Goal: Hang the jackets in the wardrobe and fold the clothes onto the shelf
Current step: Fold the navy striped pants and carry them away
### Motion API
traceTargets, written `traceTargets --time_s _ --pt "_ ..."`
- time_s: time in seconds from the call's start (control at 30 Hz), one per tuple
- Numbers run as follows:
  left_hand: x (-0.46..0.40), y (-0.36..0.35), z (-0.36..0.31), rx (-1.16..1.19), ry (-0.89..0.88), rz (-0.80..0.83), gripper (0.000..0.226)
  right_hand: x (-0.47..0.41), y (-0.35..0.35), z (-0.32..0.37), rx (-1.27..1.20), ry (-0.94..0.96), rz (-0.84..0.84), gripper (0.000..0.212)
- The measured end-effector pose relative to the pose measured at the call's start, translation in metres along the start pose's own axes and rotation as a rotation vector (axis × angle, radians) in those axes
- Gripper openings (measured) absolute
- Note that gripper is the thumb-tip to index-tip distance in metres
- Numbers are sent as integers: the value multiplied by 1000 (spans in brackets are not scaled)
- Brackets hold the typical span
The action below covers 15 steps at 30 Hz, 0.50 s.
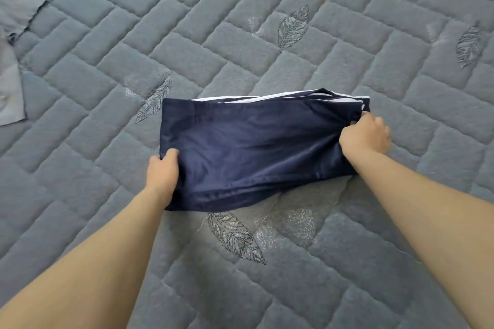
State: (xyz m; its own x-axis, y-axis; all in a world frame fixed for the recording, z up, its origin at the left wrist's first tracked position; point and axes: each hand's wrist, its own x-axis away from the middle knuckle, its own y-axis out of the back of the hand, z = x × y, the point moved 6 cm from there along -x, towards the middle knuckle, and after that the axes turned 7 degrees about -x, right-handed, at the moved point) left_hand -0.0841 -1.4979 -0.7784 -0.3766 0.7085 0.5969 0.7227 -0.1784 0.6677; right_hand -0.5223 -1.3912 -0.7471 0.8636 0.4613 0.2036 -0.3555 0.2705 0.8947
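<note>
Left grip: left hand [163, 171] pinches the near-left corner of the navy garment [248, 152].
Right grip: right hand [366, 136] clutches its right edge.
Garment: folded flat, white stripes along the far edge, lying on the bed [347, 35].
Far left: grey cloth [12, 61].

I am seeing a navy garment [254, 147] lying folded into a wide rectangle on the bed [347, 35], white stripes showing along its far edge. My left hand [163, 171] is gripping its near-left corner, and my right hand [366, 136] is pinching its right end.
</note>
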Motion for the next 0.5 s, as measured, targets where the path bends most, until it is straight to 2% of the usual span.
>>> traceTargets --time_s 0.03,0.1,0.17,0.27,0.33,0.4,0.43,0.5 --pt "0 -2 1 110 -6 72 32 6 0 0 -58 -37 -13 41" --pt "-1 -1 2 173 -16 165 13 24 2 9 -110 4 -101 52" --pt "-4 1 8 175 -24 234 14 57 4 32 -111 178 -187 63" --pt "-1 4 24 202 -5 332 16 132 -13 58 -278 343 -167 61" --pt "11 5 40 219 25 346 15 175 -35 61 -339 249 -47 59" --pt "35 7 66 215 58 373 14 204 -63 54 -221 111 131 59" --pt "51 7 83 183 89 429 14 214 -72 50 -150 86 177 59" --pt "86 8 117 22 194 660 18 227 -77 42 -144 20 189 61"
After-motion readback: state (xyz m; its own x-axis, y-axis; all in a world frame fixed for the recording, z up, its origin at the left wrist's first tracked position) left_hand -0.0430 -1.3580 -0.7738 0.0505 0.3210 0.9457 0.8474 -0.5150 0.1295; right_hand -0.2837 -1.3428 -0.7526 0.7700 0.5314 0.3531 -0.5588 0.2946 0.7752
